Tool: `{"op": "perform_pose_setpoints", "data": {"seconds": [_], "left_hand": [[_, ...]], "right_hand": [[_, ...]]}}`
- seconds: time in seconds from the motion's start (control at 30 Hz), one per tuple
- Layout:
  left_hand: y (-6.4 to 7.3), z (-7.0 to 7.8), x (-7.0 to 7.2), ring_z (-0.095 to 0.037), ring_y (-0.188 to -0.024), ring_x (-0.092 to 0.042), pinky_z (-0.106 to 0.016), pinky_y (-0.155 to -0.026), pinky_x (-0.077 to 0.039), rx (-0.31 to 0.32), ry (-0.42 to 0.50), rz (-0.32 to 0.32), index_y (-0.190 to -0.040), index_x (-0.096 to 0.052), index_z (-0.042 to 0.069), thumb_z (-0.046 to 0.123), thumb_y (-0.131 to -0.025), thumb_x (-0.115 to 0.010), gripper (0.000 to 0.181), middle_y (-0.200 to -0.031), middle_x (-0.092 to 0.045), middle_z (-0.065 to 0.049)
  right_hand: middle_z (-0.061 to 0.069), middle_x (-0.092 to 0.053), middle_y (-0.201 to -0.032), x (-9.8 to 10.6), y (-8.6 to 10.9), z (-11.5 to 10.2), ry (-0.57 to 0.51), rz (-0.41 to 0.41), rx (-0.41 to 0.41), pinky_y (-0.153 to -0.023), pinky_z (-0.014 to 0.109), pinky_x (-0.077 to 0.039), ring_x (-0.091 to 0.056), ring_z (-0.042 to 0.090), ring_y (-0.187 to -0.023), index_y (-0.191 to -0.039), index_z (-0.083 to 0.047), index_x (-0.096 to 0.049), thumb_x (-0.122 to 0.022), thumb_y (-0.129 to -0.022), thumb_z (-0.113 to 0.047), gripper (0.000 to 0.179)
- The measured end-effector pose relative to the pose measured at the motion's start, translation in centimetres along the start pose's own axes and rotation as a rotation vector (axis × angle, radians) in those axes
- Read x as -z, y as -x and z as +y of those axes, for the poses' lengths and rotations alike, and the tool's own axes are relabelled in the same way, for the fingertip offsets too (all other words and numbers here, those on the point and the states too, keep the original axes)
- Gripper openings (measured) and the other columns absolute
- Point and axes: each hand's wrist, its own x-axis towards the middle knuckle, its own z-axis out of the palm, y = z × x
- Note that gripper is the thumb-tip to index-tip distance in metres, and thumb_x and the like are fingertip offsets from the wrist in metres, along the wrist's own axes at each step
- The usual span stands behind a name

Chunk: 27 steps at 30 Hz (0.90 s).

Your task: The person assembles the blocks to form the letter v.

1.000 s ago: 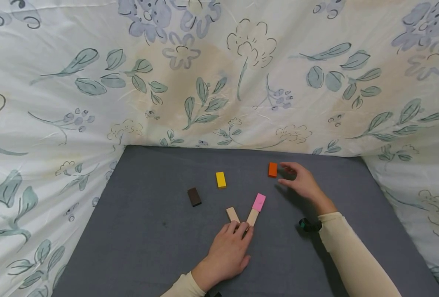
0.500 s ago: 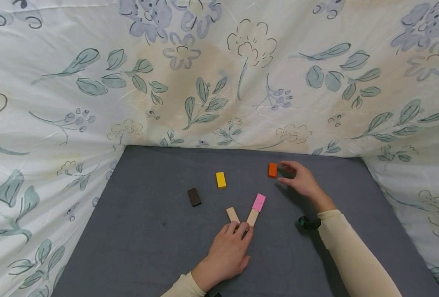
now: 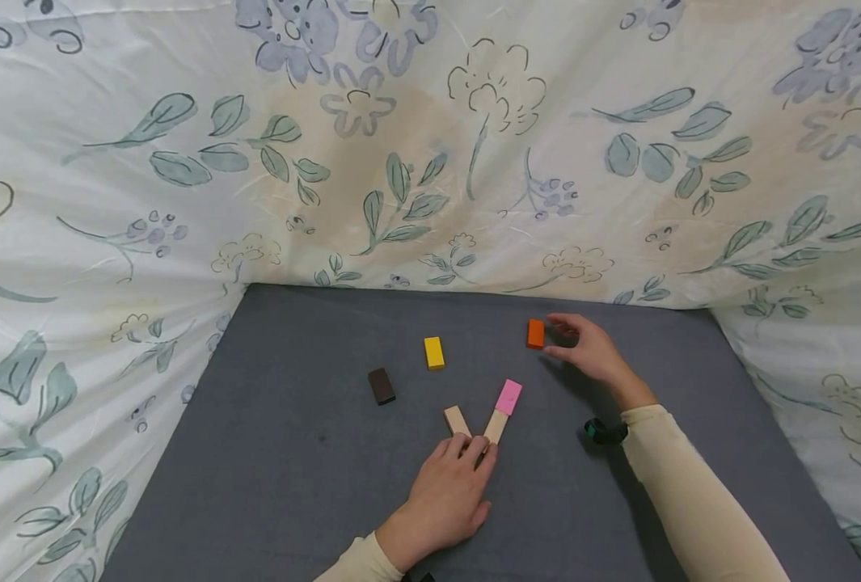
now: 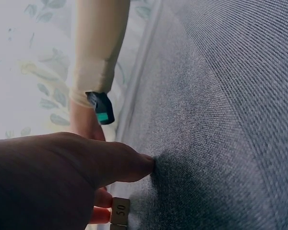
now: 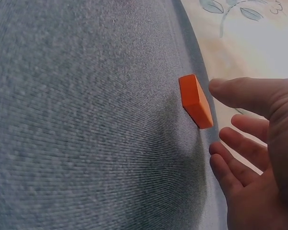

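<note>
My left hand lies palm down, fingertips resting on the near ends of two plain wooden blocks that splay apart in a V. A pink block sits end to end with the right-hand one. In the left wrist view, fingertips touch a wooden block printed "50", and the thumb reaches toward the cloth. My right hand hovers just right of an orange block, thumb and fingers spread apart with nothing between them. The right wrist view shows the orange block lying flat beside the thumb.
A yellow block and a dark brown block lie left of the orange one on the grey cloth. Floral fabric hangs behind the table and down both sides. A dark band is on the right wrist.
My right hand has edged very slightly closer to the orange block. The left hand and all the blocks stay as they were.
</note>
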Motion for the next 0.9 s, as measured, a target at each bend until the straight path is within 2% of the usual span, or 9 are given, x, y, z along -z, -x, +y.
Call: {"op": "perform_pose_setpoints", "data": {"seconds": [0.9], "left_hand": [[0.07,0.12,-0.04,-0.019,-0.120,-0.050,-0.037,-0.106,-0.046,0.000,-0.001,0.010,-0.153,-0.061,0.017,0.056,-0.095,-0.080,0.073,-0.137,-0.055,-0.001]], "right_hand": [[0.028,-0.052,-0.154,0.52,-0.76,0.16,0.000,-0.081,0.020,-0.114,0.065,-0.039,-0.052,0.048,-0.137,-0.157,0.003,-0.050,-0.084,-0.097,-0.015,0.071]]}}
